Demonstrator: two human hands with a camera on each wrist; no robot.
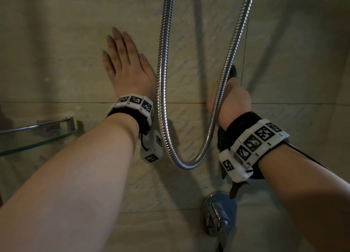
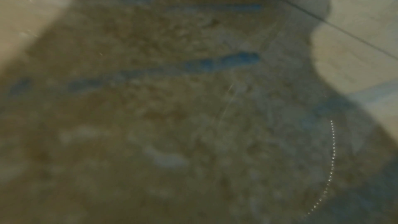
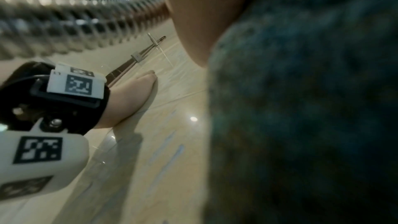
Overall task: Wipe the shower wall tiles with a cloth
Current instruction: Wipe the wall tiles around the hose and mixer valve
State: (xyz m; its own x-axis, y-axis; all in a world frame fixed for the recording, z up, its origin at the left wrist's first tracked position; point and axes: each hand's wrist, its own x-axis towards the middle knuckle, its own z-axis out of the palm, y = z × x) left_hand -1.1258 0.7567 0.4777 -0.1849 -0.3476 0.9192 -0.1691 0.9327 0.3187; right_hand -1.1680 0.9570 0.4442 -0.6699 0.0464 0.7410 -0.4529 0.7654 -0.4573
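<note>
Both arms reach forward to the wall tiles [image 1: 75, 66]; the left hand [image 1: 126, 66] lies flat against them, fingers straight; the right hand [image 1: 233, 98], right of the shower hose [image 1: 164, 81], is curled round a dark cloth [image 3: 312, 108], pressing it to the tiles.

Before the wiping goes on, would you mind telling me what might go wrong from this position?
1. The right hand holds the cloth right beside the shower hose; a sideways stroke may snag the loop.
2. The cloth's loose end hangs just above the tap handle and could catch on it.
3. The left hand braces flat on the tiled wall, which looks streaked and may be slippery.
</note>
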